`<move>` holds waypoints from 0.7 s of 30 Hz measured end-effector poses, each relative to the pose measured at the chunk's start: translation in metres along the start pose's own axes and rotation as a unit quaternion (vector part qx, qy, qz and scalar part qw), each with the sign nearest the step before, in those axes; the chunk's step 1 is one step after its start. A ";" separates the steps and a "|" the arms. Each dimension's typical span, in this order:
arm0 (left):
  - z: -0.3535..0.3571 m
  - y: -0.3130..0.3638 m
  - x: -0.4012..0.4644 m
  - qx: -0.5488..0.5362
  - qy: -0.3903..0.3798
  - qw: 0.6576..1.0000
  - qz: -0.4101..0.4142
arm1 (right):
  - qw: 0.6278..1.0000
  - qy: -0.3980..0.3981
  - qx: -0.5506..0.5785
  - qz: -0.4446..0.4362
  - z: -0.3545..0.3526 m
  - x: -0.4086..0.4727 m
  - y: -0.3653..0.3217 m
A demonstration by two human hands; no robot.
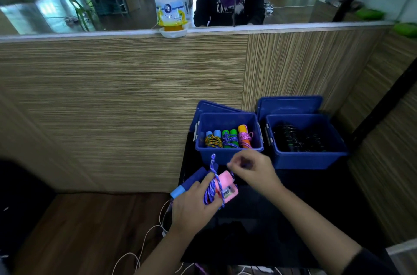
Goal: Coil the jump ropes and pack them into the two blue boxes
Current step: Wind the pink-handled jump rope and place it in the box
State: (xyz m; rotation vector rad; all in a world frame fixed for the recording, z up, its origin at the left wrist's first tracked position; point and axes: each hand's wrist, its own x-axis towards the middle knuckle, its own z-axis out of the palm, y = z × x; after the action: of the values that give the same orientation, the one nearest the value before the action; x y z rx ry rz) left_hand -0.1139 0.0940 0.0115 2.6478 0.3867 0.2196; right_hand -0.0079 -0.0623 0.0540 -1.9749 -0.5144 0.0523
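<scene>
Before left box [228,157], left hand [194,204] gripping handles [223,186], slanting up-right

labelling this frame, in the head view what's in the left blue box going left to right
light blue handles wrapped in yellow-and-dark rope → green handles wrapped in purple rope → orange handle wrapped in pink rope, all inside the left blue box.

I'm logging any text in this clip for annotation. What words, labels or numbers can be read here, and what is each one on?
"KAW": white print, partly hidden, on the dark top of the person seen at the top of the view.
Print on the yellow and white bag on the ledge: too blurred to read.
Counter window on the pink handle that the left hand holds: too small to read.
</scene>
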 end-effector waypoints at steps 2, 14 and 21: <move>0.002 0.002 0.000 0.030 0.002 0.999 0.020 | 0.997 -0.049 -0.062 -0.019 0.011 -0.006 -0.006; 0.009 0.003 -0.008 0.053 0.012 0.998 0.026 | 0.974 -0.094 -0.202 0.043 0.015 -0.010 0.000; 0.000 0.012 -0.002 -0.057 0.019 0.998 -0.001 | 0.993 0.015 -0.105 0.050 0.003 -0.011 -0.001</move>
State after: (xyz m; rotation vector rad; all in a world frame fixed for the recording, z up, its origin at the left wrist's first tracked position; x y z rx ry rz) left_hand -0.1130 0.0831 0.0173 2.5344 0.3780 0.2827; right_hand -0.0185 -0.0633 0.0511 -2.2034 -0.4161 0.0326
